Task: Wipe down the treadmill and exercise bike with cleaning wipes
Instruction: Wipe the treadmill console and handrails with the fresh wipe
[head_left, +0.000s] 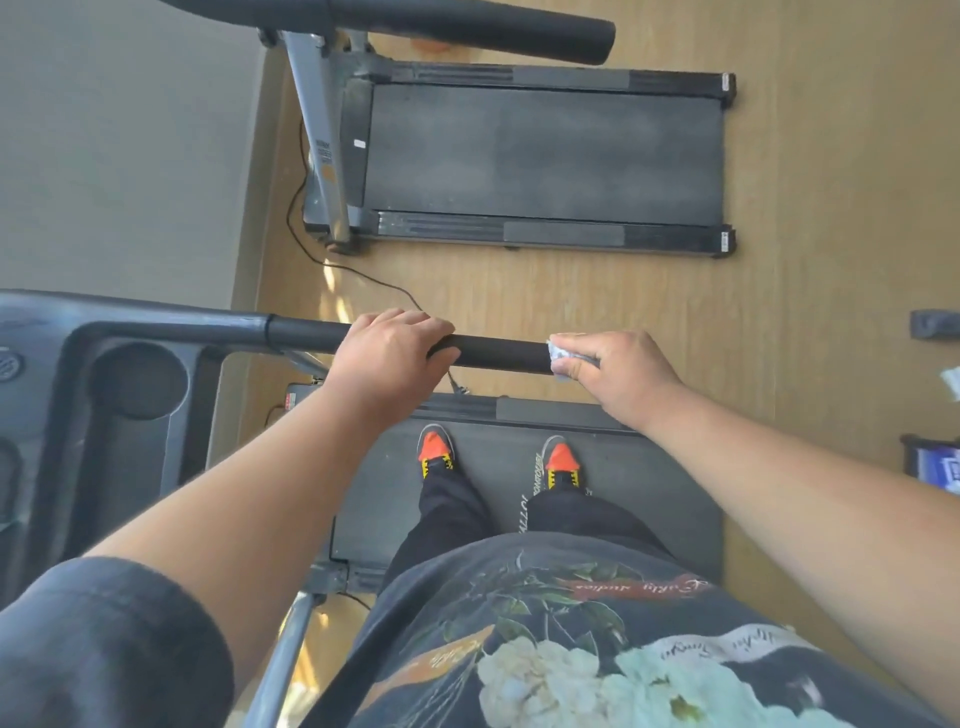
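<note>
A: We're pinching the cleaning wipe (561, 358) in our right hand (618, 379), curled over the far end of the treadmill handrail (493, 353); our left hand (389, 358) is wrapping the bar beside it.

B: We're risking the wipe slipping off the rail's end, since it's bunching small. The console (78, 415) is running off frame, and no exercise bike is showing.

We stand on the treadmill belt (395, 493); its black foam handrail (498, 353) runs level across us, a crumpled white wipe (561, 358) wrapped over its free right end.
</note>
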